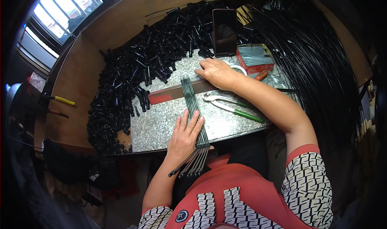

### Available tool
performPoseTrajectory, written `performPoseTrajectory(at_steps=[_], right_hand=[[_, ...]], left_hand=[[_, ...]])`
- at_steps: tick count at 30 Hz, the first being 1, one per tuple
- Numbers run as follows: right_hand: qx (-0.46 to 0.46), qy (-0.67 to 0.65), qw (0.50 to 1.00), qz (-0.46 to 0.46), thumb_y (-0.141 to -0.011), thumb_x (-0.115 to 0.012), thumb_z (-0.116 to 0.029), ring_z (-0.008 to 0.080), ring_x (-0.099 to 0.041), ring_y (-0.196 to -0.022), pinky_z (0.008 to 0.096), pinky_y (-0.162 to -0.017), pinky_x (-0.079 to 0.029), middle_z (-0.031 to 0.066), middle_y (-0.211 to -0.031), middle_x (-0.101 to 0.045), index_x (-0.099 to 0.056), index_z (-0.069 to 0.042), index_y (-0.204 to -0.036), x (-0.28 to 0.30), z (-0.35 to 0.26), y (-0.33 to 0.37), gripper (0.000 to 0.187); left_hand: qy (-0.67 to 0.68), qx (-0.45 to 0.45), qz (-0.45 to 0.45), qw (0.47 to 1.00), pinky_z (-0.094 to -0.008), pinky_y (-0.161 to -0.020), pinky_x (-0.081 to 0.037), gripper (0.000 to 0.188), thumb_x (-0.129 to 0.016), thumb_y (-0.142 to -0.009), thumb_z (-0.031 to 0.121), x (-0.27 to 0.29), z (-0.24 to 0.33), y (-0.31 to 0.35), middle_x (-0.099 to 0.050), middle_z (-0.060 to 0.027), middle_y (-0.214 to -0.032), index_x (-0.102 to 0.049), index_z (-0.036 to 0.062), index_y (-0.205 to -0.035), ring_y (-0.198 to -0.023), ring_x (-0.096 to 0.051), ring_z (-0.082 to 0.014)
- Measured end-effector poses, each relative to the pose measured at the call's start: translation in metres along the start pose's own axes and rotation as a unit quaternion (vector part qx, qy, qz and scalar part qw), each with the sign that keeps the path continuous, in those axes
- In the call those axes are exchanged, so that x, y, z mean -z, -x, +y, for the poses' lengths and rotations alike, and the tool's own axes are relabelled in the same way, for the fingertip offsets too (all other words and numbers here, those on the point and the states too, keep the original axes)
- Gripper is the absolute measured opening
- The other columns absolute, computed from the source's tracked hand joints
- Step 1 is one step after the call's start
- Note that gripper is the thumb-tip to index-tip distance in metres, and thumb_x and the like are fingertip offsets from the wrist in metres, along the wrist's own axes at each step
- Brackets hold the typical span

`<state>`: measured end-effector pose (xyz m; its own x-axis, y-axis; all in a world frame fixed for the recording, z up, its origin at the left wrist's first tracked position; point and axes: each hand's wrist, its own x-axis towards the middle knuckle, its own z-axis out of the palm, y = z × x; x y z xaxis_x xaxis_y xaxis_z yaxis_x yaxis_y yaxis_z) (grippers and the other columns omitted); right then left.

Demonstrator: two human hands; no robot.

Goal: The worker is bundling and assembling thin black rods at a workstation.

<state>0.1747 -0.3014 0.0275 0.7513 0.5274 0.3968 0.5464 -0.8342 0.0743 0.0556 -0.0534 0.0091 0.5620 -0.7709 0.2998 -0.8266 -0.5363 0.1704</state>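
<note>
The left hand [185, 138] lies flat over a row of thin dark rods [189, 96], its fingers straight, slightly spread and pointing to the far side; a fingertip, seemingly the thumb, shows at the right of the rods by the near edge of the metal sheet [155, 128]. The rods lie side by side near the middle of the sheet, and their bent near ends fan out past that edge, above the person's lap. Their far part crosses over a dark flat bar [167, 95] with a red left end. The right hand [217, 73] is farther off, above the right part of the bar, with its fingers curled down; I cannot tell whether they pinch anything. Just right of the rods lie pincers [238, 111] with green handles, partly under the right forearm. Beyond that arm sit a red box [254, 59] filled with thin grey pieces, an orange handle [261, 75] and a white ring [241, 70], partly hidden by the hand. A dark phone [224, 33] stands at the far side, left of the box. A heap of short black tubes [161, 41] covers the far and left sides, while long black rods [314, 55] fill the right.
</note>
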Motion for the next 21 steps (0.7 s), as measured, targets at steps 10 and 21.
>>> performPoseTrajectory(at_steps=[10,21], right_hand=[[0.001,-0.046,0.999,0.019,-0.084,-0.053,-0.013,0.0303,-0.061,-0.093,0.0411,-0.079,-0.051,0.0136,-0.092,-0.060,-0.068,-0.005,-0.093,-0.0018,0.0042,-0.0014,0.019],[0.011,-0.054,0.998,0.033,-0.081,-0.054,-0.010,0.0316,-0.060,-0.092,0.0415,-0.079,-0.051,0.0152,-0.091,-0.059,-0.066,-0.003,-0.086,-0.0060,0.0006,-0.0004,0.016]], left_hand=[[-0.002,-0.003,0.002,1.000,-0.0590,-0.106,-0.031,0.092,-0.075,-0.068,0.057,-0.0028,-0.0009,-0.0022,-0.040,-0.0226,-0.143,-0.045,0.0004,-0.135,-0.135,-0.032,-0.0465],[-0.011,-0.007,-0.006,1.000,-0.0590,-0.106,-0.031,0.093,-0.074,-0.069,0.058,-0.0016,0.0002,0.0004,-0.039,-0.0240,-0.143,-0.045,-0.0005,-0.134,-0.134,-0.031,-0.0479]])
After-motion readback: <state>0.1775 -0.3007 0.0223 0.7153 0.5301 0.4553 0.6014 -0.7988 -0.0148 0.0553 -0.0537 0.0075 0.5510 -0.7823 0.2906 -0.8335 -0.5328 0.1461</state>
